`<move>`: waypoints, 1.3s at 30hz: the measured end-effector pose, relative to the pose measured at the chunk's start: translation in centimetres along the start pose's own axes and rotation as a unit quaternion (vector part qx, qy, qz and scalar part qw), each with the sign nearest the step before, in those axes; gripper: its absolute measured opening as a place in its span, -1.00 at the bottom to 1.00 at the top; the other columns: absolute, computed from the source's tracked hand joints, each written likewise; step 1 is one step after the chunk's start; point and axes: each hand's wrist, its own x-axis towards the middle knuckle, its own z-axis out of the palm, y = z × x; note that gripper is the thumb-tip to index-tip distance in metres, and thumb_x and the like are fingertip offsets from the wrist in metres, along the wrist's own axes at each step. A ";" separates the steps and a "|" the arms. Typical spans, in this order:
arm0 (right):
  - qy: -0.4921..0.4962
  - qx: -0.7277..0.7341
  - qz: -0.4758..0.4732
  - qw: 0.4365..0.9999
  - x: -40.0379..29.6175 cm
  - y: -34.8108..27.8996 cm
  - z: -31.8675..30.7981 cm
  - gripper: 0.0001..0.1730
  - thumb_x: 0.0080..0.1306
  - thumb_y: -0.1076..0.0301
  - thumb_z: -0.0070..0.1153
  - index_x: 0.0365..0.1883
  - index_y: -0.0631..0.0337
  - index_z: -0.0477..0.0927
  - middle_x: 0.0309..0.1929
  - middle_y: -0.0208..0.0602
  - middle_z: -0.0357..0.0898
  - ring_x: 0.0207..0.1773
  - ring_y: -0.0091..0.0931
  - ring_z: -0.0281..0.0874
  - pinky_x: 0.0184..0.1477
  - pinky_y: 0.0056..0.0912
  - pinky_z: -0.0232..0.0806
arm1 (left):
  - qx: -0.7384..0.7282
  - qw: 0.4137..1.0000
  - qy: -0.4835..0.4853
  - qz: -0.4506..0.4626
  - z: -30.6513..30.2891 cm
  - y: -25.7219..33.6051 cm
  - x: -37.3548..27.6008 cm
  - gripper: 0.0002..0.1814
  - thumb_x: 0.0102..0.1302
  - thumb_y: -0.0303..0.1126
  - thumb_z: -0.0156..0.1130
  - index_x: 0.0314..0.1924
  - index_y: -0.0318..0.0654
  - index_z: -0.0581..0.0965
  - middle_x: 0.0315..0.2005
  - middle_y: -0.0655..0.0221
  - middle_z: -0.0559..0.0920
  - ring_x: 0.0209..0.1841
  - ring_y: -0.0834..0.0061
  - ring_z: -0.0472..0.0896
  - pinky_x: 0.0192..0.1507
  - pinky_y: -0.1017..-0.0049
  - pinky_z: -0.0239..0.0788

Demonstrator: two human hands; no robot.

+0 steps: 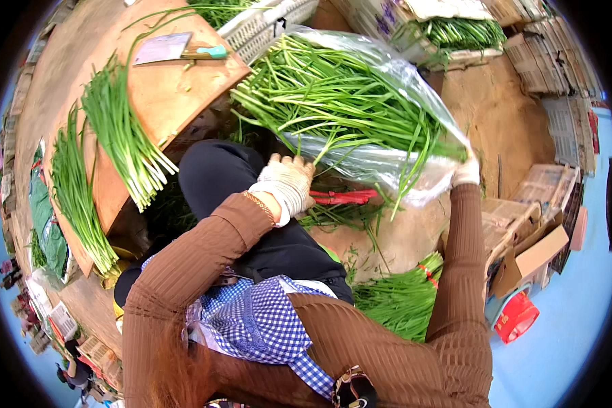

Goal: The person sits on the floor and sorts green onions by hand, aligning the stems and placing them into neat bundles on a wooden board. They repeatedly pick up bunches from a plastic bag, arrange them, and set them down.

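A heap of long green stalks, likely garlic chives [341, 97], lies on a clear plastic bag [377, 160] in front of me. My right hand [466, 171], in a pale glove, grips the bag's edge at the leafy end of the heap. Close to my knee is my left hand [285, 183], in a striped pale glove, its fingertips by a few loose stalks at the heap's near side. Whether it pinches any stalk is not clear. Just beyond that hand lie several red ties [344, 197].
On the wooden board [153, 97] to the left rest a cleaver [178, 49] and two loose chive bundles [127, 137]. A red-tied bundle [403, 301] lies by my right side. Crates [257, 28] and an open cardboard box [530, 260] stand around.
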 end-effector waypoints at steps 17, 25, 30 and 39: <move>0.028 -0.317 -0.047 0.947 -4.2 17.3 -8.4 -0.36 0.10 0.20 0.22 0.08 0.32 0.31 -0.18 -0.11 0.46 -0.17 -0.39 0.43 -0.14 -0.36 0.29 | -0.026 0.982 0.094 -0.164 -2.1 -6.3 11.5 0.04 -0.17 -0.03 0.40 0.30 -0.14 0.08 0.22 0.18 0.25 0.29 0.24 0.16 0.32 0.21 -0.14; -0.017 -0.122 0.081 0.989 -11.0 21.5 5.1 -0.73 0.27 0.26 0.01 -0.17 0.26 0.50 -0.36 -0.35 0.55 -0.29 -0.57 0.50 -0.35 -0.56 0.32 | -0.026 0.992 -0.002 -0.123 -0.2 -7.1 13.3 -0.15 -0.08 -0.11 0.35 0.23 -0.09 0.20 0.00 0.17 0.50 0.10 0.29 0.44 0.24 0.22 0.04; 0.027 -0.066 0.140 0.988 -7.9 27.1 9.0 -0.74 0.27 0.13 -0.03 -0.20 0.10 0.42 -0.36 -0.41 0.43 -0.34 -0.52 0.37 -0.34 -0.44 0.29 | 0.057 0.996 -0.004 -0.066 0.2 -6.2 12.3 -0.34 -0.01 -0.12 0.30 0.14 0.00 0.35 -0.02 0.21 0.49 0.09 0.31 0.43 0.24 0.19 -0.01; -0.156 0.201 0.295 0.921 -8.5 25.6 10.3 -0.49 0.12 -0.02 0.19 -0.09 0.12 0.44 -0.13 -0.18 0.50 -0.16 -0.29 0.47 -0.07 -0.13 0.38 | -0.148 0.980 -0.112 0.064 1.8 -1.1 8.5 -0.55 0.15 -0.27 -0.03 0.01 -0.38 0.40 -0.22 -0.03 0.57 -0.16 0.09 0.57 -0.04 0.30 0.37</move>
